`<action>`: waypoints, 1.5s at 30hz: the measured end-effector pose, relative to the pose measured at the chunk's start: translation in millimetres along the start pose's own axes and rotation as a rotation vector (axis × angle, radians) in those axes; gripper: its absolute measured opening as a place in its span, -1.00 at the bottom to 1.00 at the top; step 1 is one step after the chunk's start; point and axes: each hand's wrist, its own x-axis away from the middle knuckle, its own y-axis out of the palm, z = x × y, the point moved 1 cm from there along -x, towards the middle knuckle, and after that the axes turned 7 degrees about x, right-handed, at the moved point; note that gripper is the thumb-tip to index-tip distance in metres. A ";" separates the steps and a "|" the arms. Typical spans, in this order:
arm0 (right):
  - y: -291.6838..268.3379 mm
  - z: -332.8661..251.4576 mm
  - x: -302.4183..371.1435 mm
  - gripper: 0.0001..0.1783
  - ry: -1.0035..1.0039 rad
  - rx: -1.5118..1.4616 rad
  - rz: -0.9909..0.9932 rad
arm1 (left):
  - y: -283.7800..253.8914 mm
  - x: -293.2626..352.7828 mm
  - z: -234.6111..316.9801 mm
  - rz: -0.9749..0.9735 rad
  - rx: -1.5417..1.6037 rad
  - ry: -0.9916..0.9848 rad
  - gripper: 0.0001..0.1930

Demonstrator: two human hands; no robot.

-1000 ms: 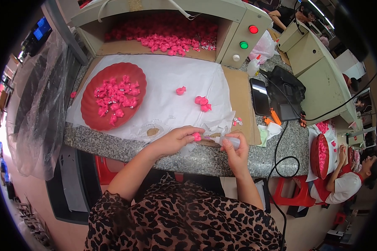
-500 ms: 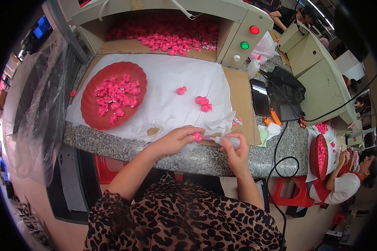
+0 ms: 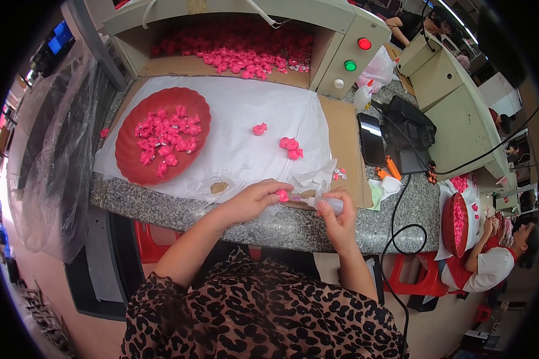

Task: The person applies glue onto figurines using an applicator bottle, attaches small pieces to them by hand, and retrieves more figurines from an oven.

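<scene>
Between the fingertips of my left hand is a small pink figurine, held over the table's front edge. My right hand is closed around a small translucent squeeze bottle, its thin nozzle pointing left at the figurine. Nozzle tip and figurine are very close; whether they touch I cannot tell. Beyond my hands, a few pink figurines and a single one lie on white paper. To the left, a red scalloped dish holds many more of them.
At the back, a grey cabinet with lit buttons holds a heap of pink pieces. On the right are a phone, a black bag, a white bottle, an orange tool and a black cable. A co-worker sits farther right.
My hands, the figurine and the squeeze bottle stay in nearly the same place. At the right, the co-worker's hands have shifted slightly.
</scene>
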 end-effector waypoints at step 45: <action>18.4 5.4 18.9 -0.85 -0.036 0.049 0.162 | 11.6 1.6 -14.6 0.219 0.259 0.054 -0.79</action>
